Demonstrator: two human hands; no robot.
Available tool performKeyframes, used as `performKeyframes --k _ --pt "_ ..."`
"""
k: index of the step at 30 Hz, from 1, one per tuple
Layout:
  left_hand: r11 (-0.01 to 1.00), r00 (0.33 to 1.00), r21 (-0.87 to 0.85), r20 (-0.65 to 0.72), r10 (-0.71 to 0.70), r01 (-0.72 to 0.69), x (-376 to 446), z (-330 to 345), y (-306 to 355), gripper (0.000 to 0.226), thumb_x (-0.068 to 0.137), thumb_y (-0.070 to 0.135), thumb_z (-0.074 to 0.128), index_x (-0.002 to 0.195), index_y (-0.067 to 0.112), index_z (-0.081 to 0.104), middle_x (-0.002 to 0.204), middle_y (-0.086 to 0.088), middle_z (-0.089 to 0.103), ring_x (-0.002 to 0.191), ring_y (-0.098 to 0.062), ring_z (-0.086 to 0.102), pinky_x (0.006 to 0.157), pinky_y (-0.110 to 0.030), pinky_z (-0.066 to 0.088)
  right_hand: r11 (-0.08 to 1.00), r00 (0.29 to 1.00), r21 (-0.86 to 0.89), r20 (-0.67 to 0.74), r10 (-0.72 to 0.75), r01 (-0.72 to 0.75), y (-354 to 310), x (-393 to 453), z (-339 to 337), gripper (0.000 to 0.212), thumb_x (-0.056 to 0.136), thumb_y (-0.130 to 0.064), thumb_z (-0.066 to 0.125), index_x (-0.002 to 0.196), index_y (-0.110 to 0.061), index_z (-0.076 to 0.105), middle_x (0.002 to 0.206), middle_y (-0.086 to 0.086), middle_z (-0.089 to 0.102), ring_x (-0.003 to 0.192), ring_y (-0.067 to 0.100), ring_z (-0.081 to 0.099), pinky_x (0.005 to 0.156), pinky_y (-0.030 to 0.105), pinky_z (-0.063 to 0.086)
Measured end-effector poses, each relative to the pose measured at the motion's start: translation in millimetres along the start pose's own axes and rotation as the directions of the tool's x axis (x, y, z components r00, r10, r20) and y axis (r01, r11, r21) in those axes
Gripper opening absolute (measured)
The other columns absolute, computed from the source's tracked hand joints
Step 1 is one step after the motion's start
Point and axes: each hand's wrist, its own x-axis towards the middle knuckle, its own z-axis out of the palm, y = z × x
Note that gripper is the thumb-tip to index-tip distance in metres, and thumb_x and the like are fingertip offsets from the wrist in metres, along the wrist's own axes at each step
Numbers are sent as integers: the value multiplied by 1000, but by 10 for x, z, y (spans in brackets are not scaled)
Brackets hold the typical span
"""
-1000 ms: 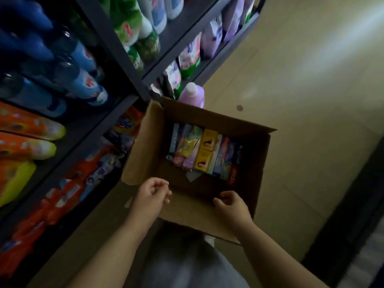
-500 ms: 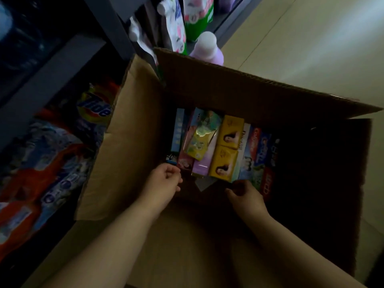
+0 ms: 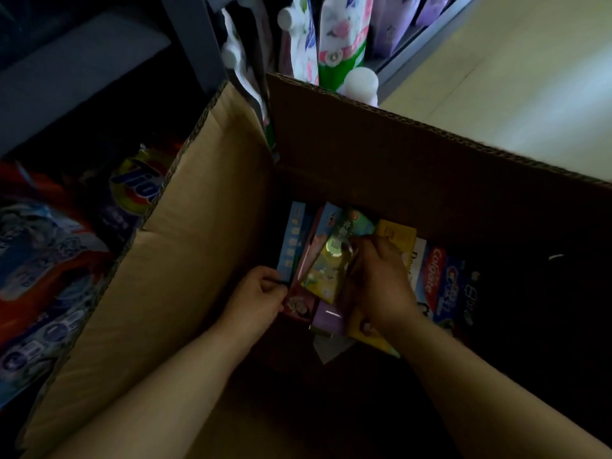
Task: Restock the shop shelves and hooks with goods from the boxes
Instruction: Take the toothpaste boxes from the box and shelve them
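An open cardboard box stands on the floor against the shelves, with packed goods along its far wall. Among them are a narrow blue box, a pink box, a yellow-green packet, a yellow box and a Colgate toothpaste box. My left hand is down inside the box, its curled fingers pinching the near end of the narrow blue box. My right hand lies over the yellow boxes and curls its fingers round the right edge of the yellow-green packet.
Red and blue detergent bags fill the low shelf on the left. A dark shelf upright rises behind the box. Refill pouches and a white-capped bottle stand just past the far flap. Pale floor lies at the right.
The view has dropped closer to the box. Both hands have gone from the near rim down to the goods, the left to the narrow blue box and the right onto the yellow-green packet.
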Motion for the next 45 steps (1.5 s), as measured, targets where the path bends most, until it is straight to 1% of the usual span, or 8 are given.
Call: performKeyframes --k 5,12,17,21,29,36,40,45 --pt "992 996 91 7 85 -85 224 248 -50 18 90 23 64 87 23 46 91 -1 55 75 -10 54 58 -16 45 999 979 30 -203 37 -32 234 180 1 38 83 -5 62 121 -8 59 122 15 53 116 34 44 91 34 31" --pt "828 983 532 129 128 -178 479 370 270 71 83 38 69 138 10 35 134 -8 51 118 -23 54 93 -27 48 972 930 38 -285 233 -232 443 -89 31 42 87 -28 63 125 -17 50 133 6 42 125 25 35 106 42 32" --pt "852 989 506 131 75 -132 558 376 362 80 82 41 70 144 10 30 139 -8 48 122 -23 52 99 -32 47 995 973 34 -209 98 -92 346 -235 92 49 89 -29 58 134 -23 41 139 -2 34 125 15 28 97 21 19" --pt "854 984 489 122 134 -177 538 546 324 78 80 44 72 142 14 34 141 -8 47 125 -25 49 102 -33 45 984 962 160 -249 111 -73 248 -192 109 45 88 -26 59 130 -17 47 131 3 42 121 20 36 102 39 36" --pt "869 991 477 71 116 -135 534 424 398 66 79 37 75 132 9 47 133 -8 55 120 -22 54 89 -22 43 958 940 213 -243 240 -190 430 -193 53 41 88 -25 59 128 -25 49 130 -1 47 124 17 36 106 38 31" --pt "992 995 100 73 70 -77 540 243 227 43 86 16 70 124 3 56 119 -12 64 104 -25 63 89 -35 52 963 970 246 -188 155 -106 354 -84 13 27 92 -19 57 119 -19 56 106 -11 38 112 17 47 93 31 42" --pt "999 997 12 68 40 -41 443 139 331 38 90 21 65 122 8 52 107 -6 63 86 -17 62 68 -24 49 964 994 256 -69 85 -65 196 -43 46 38 94 -19 55 132 -21 50 121 -3 50 100 8 51 81 17 42" --pt "999 998 35 56 39 -41 384 23 417 22 96 25 56 114 12 54 88 -1 61 68 -9 56 52 -18 43 997 994 67 98 -44 37 -91 217 231 55 92 -24 59 141 -13 37 142 8 35 128 24 38 100 23 32"
